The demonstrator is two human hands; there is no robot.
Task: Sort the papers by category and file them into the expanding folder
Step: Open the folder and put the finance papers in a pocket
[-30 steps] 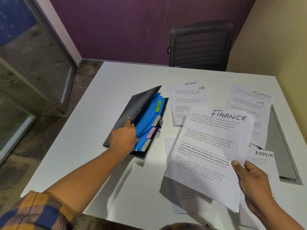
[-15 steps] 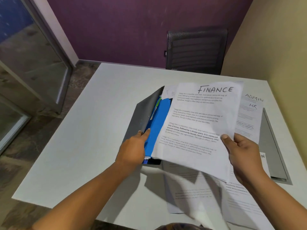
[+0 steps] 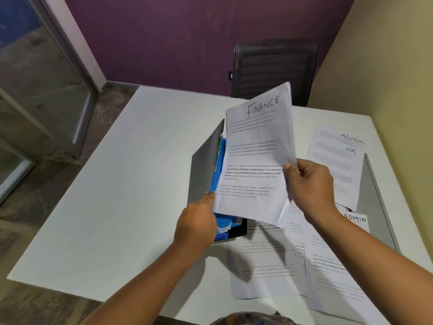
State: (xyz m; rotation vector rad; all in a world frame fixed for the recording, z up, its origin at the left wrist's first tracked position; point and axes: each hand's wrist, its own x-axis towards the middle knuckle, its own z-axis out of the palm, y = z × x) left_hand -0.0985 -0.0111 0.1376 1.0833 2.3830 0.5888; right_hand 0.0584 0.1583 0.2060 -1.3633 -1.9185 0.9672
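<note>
A white sheet headed FINANCE (image 3: 255, 156) stands tilted over the expanding folder (image 3: 203, 165), whose grey cover is raised and whose blue dividers show beneath. My right hand (image 3: 309, 184) pinches the sheet's right edge. My left hand (image 3: 196, 224) grips the folder's near edge where the grey cover meets the blue pockets. The sheet hides most of the folder's inside. More papers lie on the white table (image 3: 117, 195): a sheet marked ADMIN and HR (image 3: 337, 158) at the right, one marked ADMIN (image 3: 356, 219), and several printed sheets (image 3: 264, 266) near the front.
A dark mesh chair (image 3: 274, 71) stands behind the table against a purple wall. A grey flat folder (image 3: 375, 198) lies under the right-hand papers by the beige wall. A glass door is at the left.
My right hand has swung the FINANCE sheet more upright and over the folder's opening. My left hand has slid lower on the folder's near edge, and the cover stands more open.
</note>
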